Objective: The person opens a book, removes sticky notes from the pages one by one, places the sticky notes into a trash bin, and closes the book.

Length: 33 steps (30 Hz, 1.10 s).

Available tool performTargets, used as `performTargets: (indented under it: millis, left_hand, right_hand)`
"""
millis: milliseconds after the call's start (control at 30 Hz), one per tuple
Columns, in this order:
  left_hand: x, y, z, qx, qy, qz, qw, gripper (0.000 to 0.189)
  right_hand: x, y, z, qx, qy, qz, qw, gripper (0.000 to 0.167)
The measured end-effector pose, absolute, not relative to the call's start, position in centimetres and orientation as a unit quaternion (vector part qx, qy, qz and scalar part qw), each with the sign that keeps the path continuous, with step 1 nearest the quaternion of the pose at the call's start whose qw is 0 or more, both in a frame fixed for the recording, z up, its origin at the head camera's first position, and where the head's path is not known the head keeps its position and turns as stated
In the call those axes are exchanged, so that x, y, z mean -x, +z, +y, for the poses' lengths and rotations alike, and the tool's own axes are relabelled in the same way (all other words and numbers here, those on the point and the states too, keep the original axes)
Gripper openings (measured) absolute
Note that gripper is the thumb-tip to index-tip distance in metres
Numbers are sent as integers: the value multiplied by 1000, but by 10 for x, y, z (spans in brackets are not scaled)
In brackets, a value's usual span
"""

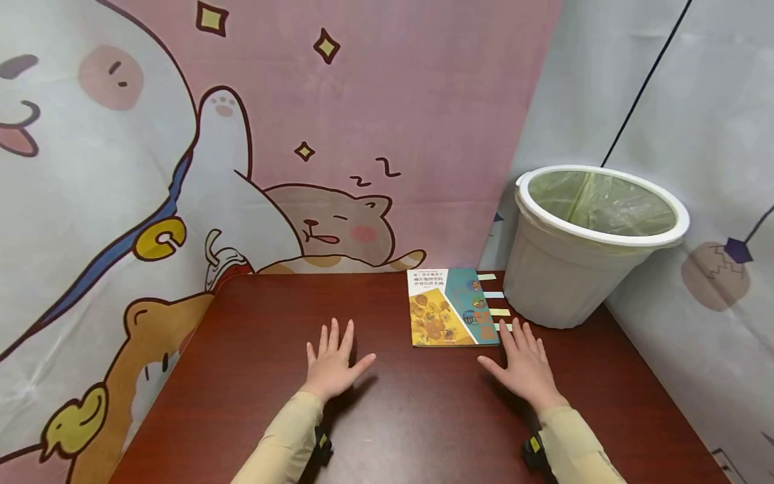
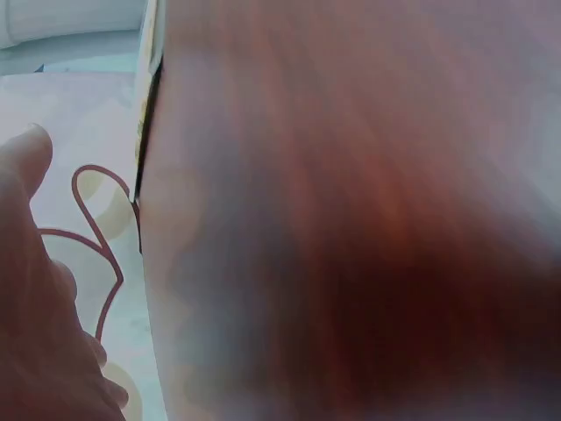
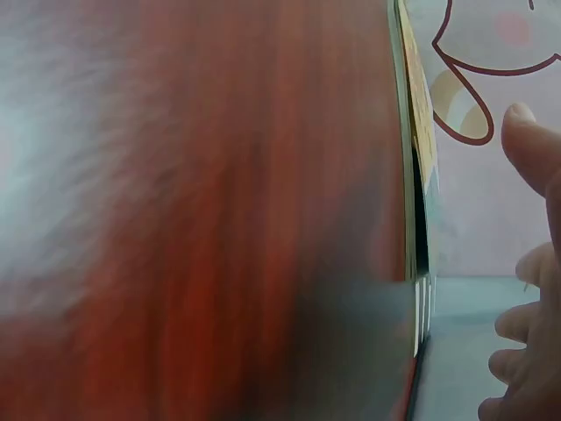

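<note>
My left hand [image 1: 331,366], fingers spread and palm down, is over the brown table with nothing in its grasp. To the right, my right hand [image 1: 525,366] is likewise spread and empty, its fingertips close to the near right corner of a thin paperback book [image 1: 441,316]. Sunflowers and a blue-green panel mark the book's cover, which lies face up at the table's far side. Edge-on, the book [image 3: 410,140] shows in the right wrist view near the thumb of the right hand [image 3: 535,263]. In the left wrist view, only part of the left hand [image 2: 35,289] appears.
A white bin [image 1: 556,269] with a pale green liner stands at the back right of the table [image 1: 302,302]. Pale strips [image 1: 499,312] lie between book and bin. Cartoon-printed cloth [image 1: 387,101] hangs behind the far edge and along the sides.
</note>
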<state>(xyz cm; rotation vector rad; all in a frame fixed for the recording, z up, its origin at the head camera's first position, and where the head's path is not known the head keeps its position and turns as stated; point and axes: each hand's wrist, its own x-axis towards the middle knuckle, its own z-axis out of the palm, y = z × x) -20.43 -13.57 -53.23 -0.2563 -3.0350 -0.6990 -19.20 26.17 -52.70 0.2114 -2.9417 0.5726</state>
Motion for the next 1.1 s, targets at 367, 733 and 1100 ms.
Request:
performTargets:
  millis: [367, 733, 1100]
  left_hand:
    - [230, -524, -83, 79, -310, -947, -41, 102]
    - [245, -520, -46, 81, -412, -907, -26, 97]
    - [254, -526, -25, 73, -451, -890, -10, 90]
  right_hand:
    - [216, -526, 254, -45, 221, -971, 76, 97]
    - [233, -535, 250, -18, 244, -966, 88, 80]
    - [248, -536, 239, -39, 236, -967, 88, 68]
